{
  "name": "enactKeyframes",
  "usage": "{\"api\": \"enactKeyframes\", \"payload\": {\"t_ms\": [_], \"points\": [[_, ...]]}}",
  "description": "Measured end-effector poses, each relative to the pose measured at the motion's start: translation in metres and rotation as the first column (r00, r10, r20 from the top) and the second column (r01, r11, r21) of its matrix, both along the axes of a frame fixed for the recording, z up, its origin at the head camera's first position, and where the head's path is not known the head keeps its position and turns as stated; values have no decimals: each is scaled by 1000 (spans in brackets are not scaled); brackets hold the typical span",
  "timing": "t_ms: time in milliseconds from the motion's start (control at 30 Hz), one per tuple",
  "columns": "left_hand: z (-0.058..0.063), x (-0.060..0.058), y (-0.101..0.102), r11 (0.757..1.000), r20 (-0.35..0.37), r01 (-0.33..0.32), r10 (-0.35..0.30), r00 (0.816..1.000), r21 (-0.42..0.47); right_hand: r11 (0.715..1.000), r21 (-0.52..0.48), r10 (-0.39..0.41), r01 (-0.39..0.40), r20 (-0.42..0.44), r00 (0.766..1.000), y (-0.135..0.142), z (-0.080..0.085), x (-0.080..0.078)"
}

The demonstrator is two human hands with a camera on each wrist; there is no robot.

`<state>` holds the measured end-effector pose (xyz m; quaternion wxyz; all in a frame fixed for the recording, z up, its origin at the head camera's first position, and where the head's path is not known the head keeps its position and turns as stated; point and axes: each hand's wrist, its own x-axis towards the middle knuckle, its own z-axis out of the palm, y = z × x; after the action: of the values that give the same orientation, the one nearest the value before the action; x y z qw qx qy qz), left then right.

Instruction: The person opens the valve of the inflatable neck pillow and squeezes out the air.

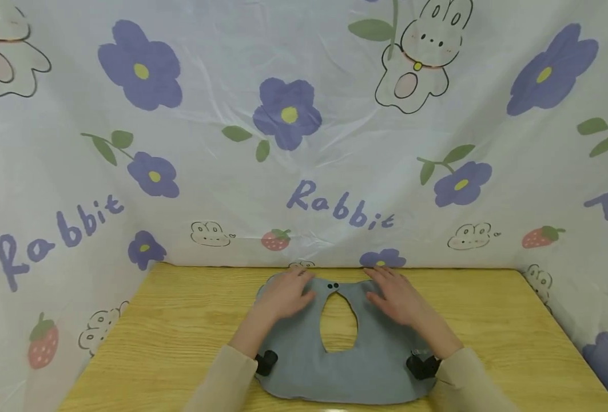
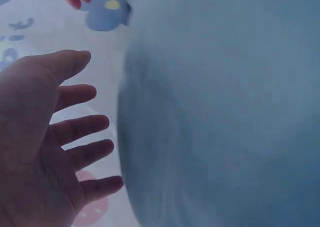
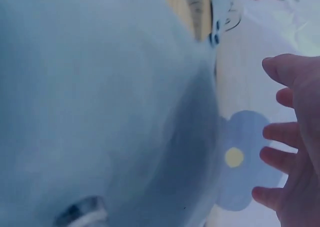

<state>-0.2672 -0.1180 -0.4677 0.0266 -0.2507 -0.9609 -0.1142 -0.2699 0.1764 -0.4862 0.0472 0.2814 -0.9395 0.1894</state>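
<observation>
Both left hand (image 1: 286,294) and right hand (image 1: 399,298) spread empty fingers over a rounded grey-blue cloth bib (image 1: 342,377). Flattening seems the step, calling next for gentle pressing.

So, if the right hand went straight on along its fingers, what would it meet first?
The right hand would probably meet the printed cloth behind the table first, though depth is unclear.
</observation>
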Motion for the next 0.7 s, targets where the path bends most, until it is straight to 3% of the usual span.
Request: {"api": "enactKeyframes", "payload": {"t_ms": [267, 433, 700], "points": [[-7, -13, 6, 985, 75, -77, 90, 993, -152, 994, 108, -43, 33, 95, 995, 0, -14, -8], [-11, -14, 9, 978, 111, -104, 125, 986, -183, 987, 153, -67, 44, 149, 987, 0, -24, -9], [-17, -16, 9, 973, 143, -117, 147, 979, -200, 988, 147, -67, 41, 174, 982, 0, -28, -9]]}}
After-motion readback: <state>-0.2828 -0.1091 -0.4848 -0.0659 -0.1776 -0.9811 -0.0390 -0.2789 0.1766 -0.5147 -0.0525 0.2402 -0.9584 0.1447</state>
